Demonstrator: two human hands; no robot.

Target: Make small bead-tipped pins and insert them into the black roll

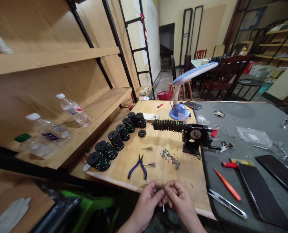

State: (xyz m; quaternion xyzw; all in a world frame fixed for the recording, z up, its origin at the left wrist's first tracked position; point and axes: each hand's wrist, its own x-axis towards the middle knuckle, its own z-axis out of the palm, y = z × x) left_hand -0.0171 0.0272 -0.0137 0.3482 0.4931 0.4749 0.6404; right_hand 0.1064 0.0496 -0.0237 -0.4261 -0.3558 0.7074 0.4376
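My left hand (147, 199) and my right hand (180, 199) meet at the near edge of the wooden table (158, 161). Both are pinched together on a small dark bundle of thin wires (160, 188) held between the fingertips. A thin white stick (163, 207) hangs below the fingers. Blue-handled pliers (140, 166) lie just beyond my left hand. A little pile of coloured beads and pins (170, 157) lies ahead of my right hand.
Several black spools (117, 140) with coloured flecks line the table's left side. A black hand-crank winder (193, 137) carries a wound rod. A blue desk lamp (182, 94) stands behind. On the grey mat (243, 136) lie thread snips (226, 202), an orange cutter (227, 184), a lighter and phones. Water bottles (73, 110) lie on the shelf.
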